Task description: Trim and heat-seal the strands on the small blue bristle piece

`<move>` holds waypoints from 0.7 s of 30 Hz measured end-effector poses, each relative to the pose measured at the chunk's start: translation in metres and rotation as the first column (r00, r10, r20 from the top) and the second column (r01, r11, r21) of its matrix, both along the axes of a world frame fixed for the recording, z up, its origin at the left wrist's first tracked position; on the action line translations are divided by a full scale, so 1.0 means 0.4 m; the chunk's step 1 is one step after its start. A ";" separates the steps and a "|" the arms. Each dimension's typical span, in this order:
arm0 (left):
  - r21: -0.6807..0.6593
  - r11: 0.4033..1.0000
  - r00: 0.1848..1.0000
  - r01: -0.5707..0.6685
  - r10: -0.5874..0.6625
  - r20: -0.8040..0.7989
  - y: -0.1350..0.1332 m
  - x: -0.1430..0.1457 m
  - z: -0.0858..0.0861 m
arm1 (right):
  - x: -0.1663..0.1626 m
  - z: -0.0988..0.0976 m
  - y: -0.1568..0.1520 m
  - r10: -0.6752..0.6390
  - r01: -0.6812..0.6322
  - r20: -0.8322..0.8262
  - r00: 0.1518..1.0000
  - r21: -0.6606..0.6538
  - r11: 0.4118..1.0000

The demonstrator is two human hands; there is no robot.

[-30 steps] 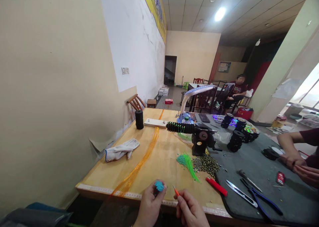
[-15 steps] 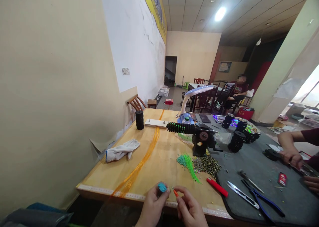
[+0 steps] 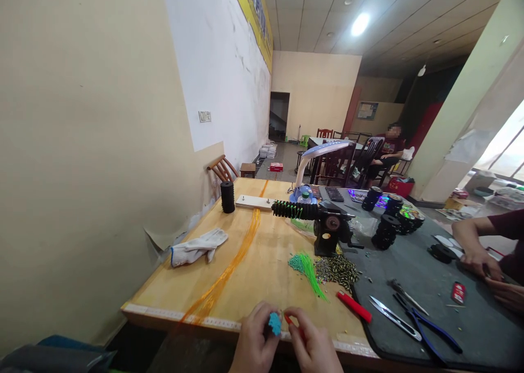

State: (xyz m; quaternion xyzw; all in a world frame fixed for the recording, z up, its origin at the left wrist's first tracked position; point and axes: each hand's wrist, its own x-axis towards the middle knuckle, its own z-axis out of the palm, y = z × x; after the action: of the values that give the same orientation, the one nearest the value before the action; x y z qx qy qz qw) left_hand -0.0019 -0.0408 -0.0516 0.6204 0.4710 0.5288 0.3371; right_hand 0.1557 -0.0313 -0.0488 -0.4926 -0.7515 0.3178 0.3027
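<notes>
At the bottom edge, my left hand (image 3: 254,343) is closed around a small teal beaded piece (image 3: 274,323), held just above the near edge of the wooden table (image 3: 249,274). My right hand (image 3: 313,345) is pinched on a thin orange-red tool (image 3: 289,319) whose tip meets the teal piece. The two hands touch each other. Further up the table lie a pile of teal beads (image 3: 296,262), bright green strands (image 3: 311,274) and a heap of dark beads (image 3: 339,269).
A black winding device (image 3: 323,228) stands mid-table, with orange strands (image 3: 229,266), a white glove (image 3: 199,246) and a red lighter (image 3: 354,306) around it. Scissors (image 3: 395,318) and pliers (image 3: 429,326) lie on the grey mat (image 3: 413,269). Another person's hands (image 3: 478,261) work at the right.
My hands have drawn together; the orange-red tool's tip now reaches the teal piece, which sits lower. The other person's hands at the right have shifted.
</notes>
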 end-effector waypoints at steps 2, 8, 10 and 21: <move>-0.149 0.989 0.985 -0.004 0.030 0.172 0.005 0.009 -0.006 | -0.003 -0.016 0.003 -0.023 0.019 -0.089 0.996 -0.041 0.999; -0.370 0.927 0.938 0.068 0.066 0.339 0.030 0.000 0.008 | 0.020 -0.004 -0.001 0.115 -0.112 -0.068 0.991 0.053 0.992; -0.254 0.967 0.980 0.006 0.045 0.192 0.031 -0.009 0.020 | 0.024 0.008 -0.004 0.126 -0.125 0.001 0.992 0.098 0.987; -0.259 0.965 0.963 -0.033 0.100 0.251 0.024 0.018 -0.013 | -0.026 -0.051 0.001 -0.109 0.116 -0.179 0.978 0.032 0.993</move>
State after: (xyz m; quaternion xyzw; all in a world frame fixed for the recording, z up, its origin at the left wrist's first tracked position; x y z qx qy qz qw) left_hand 0.0053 -0.0311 -0.0568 0.4807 0.5063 0.5530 0.4547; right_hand 0.1451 -0.0307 -0.0692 -0.4976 -0.6990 0.3269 0.3961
